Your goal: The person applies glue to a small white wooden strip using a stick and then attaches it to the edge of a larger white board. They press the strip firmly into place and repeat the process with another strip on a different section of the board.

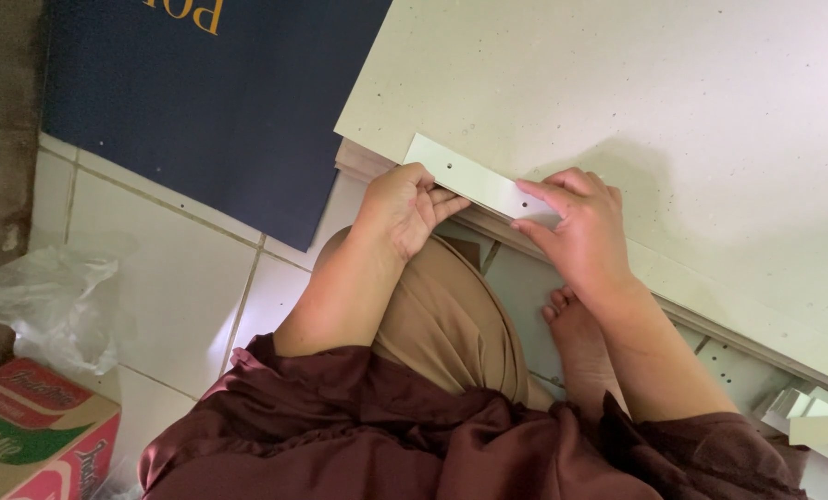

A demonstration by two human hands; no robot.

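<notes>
A narrow pale cream cardboard strip (481, 183) with small punched holes lies slanted along the near edge of a large speckled off-white cardboard sheet (673, 111), and both hands are on it. The left hand (403, 206) has its fingers curled around the strip's left part, thumb side up, gripping it from the edge. The right hand (580, 222) lies flatter, its fingers stretched leftward over the strip's right end and pressing it down onto the sheet. The big sheet tops a stack of similar boards (their layered edges show just under the strip), which rests on the white tiled floor (173, 278).

The person sits on that floor in a dark maroon satin garment (386, 435), with tan trousers (451, 324) over a raised knee and a bare foot (580, 343) just below the right wrist. A dark blue board with yellow lettering (210, 93) lies beside the stack at upper left. At lower left stand a crumpled clear plastic bag (48, 296) and a red and green printed carton (34, 431). More cut pale strips (816, 421) lie at lower right.
</notes>
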